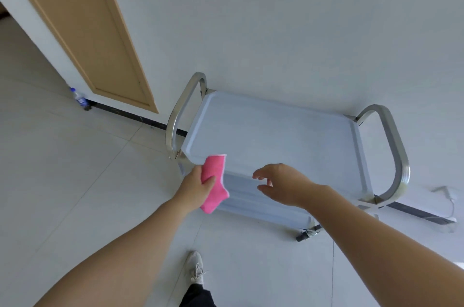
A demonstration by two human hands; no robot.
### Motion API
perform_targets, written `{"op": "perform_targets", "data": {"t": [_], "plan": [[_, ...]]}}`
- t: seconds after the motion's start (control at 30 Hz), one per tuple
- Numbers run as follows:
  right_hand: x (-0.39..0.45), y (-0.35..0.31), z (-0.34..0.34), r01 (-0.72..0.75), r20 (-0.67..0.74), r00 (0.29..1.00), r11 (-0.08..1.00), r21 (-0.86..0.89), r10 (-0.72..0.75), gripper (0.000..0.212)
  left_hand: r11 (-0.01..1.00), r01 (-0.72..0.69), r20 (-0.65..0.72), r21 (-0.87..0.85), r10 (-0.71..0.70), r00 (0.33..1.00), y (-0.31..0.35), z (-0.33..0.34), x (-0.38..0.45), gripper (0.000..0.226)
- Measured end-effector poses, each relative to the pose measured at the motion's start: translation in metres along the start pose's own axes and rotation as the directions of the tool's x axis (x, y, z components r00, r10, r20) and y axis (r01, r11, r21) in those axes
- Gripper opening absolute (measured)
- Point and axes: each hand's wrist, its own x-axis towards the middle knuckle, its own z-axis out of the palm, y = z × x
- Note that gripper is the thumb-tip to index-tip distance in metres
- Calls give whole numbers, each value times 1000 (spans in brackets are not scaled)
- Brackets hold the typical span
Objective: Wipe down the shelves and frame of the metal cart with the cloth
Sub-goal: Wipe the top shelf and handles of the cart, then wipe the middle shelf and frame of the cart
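Both arms reach up from the bottom. Left hand (197,185) squeezes the pink cloth (214,182) by the cart (276,131); right hand (283,185) fingers spread, holding nothing.

Setting: a plain indoor room or corridor, institutional or residential, exact type not determinable; indicators: pale tiled floor (75,181) with visible grout lines; bare white wall (301,18) with a dark skirting strip (130,116); light wooden door (82,30); stainless metal cart (276,136) parked against the wall; water bottle (78,97) on the floor beside the door.
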Motion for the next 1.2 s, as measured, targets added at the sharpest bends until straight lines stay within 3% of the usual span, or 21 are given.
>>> {"op": "perform_targets", "data": {"t": [0.13,0.23,0.33,0.47,0.6,0.67,0.73,0.87,0.93,1.2], "plan": [[-27,-4,17,168,44,985,985,-35,-166,56,988,-27,111,-155,44,993,45,26,-35,34],[-45,-3,29,183,-20,982,978,-101,-186,65,963,3,109,-270,28,994,69,39,-57,33],[-57,-2,36,169,-181,965,977,-126,-190,41,912,91,195,-400,-12,981,77,44,-70,33],[-71,3,41,127,-276,953,992,-4,-123,18,914,113,383,-391,49,923,69,51,-79,41],[-80,13,48,-22,-321,946,997,75,45,13,970,80,431,-230,28,902,44,64,-84,87],[-84,20,55,-58,-338,937,994,89,85,11,965,64,451,-253,59,891,32,77,-89,96],[-86,29,66,-78,-340,933,990,117,114,10,967,36,435,-253,80,897,18,91,-90,87],[-80,59,96,-92,-311,937,971,222,160,8,988,-49,352,-146,99,931,-13,134,-76,33],[-67,82,119,-105,-311,934,967,232,177,11,991,-44,302,-124,80,950,-35,161,-60,17],[-2,216,253,-323,-362,833,899,296,419,26,963,-126,124,-238,159,979,-123,281,39,25]]}}
